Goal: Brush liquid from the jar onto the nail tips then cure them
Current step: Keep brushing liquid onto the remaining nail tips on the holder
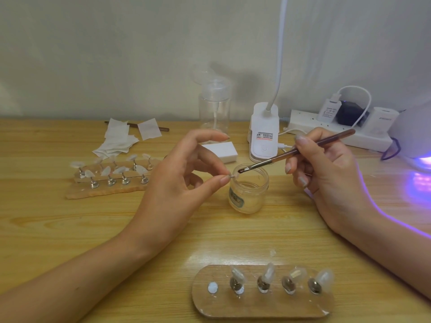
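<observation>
A small clear glass jar with pale liquid stands open at the table's middle. My left hand pinches a small nail tip on its stand between thumb and finger, right at the jar's left rim. My right hand holds a thin brown brush; its bristles touch the held tip over the jar's mouth. Near the front edge a wooden holder carries several clear nail tips on metal pegs, with its leftmost spot bare. A second wooden holder with several tips lies at the left.
Behind the jar stand a clear pump bottle, a white block and a white clip lamp. A power strip runs along the back right. A curing lamp glows violet at the right edge. White wipes lie back left.
</observation>
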The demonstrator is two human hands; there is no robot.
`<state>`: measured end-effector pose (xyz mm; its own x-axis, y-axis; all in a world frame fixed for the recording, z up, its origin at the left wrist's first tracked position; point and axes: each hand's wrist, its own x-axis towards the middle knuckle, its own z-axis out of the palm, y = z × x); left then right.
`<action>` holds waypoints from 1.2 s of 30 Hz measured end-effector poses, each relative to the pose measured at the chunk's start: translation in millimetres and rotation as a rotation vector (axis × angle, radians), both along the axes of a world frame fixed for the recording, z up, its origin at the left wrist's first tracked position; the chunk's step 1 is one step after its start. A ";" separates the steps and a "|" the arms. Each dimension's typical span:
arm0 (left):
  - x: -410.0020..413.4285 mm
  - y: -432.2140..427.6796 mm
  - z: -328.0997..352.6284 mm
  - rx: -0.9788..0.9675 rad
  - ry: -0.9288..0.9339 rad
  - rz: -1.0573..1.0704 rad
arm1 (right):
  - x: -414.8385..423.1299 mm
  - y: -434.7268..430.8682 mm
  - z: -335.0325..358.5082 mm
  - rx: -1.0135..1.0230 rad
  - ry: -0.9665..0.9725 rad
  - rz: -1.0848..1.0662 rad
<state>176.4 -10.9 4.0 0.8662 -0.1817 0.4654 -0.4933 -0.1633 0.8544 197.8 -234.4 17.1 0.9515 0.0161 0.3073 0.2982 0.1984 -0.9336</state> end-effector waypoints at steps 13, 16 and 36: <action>-1.1 -0.5 1.7 0.013 -0.004 0.011 | 0.4 1.1 -0.7 0.021 -0.041 0.058; -1.1 -1.3 2.2 0.008 0.007 0.012 | 0.5 0.8 -0.7 0.007 -0.003 0.017; -3.4 -2.9 4.1 -0.017 0.052 0.033 | 0.9 -0.6 -0.5 0.023 -0.009 0.015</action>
